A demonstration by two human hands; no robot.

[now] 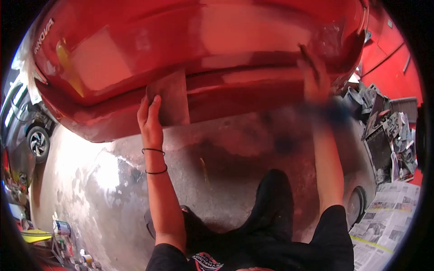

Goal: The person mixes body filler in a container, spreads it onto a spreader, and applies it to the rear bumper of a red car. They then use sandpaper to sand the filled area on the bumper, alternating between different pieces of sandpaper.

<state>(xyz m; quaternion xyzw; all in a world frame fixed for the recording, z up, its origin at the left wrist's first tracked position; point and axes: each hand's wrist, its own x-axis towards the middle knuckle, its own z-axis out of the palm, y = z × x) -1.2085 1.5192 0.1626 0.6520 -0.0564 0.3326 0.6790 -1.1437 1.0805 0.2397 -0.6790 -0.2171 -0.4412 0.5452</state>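
The red rear end of a car [253, 86] fills the top of the view, with paler, duller patches on its paint. My left hand [150, 118] grips the left edge of a flat brownish-grey sheet, which looks like sandpaper [174, 100], thumb on its near face. The sheet overlaps the car's lower bumper edge. Over at the right side of the bumper, my right hand [316, 81] is raised and smeared by motion. A thin dark shape shows by its fingers; whether it is held I cannot make out. Something dark blue blurs around that wrist.
Car parts [384, 131] are piled along the right, above spread newspaper [384, 217]. A dark car with a wheel [38, 143] stands at the left. Cans [62, 227] and small containers sit at lower left. Worn concrete floor [122, 198] lies below the bumper.
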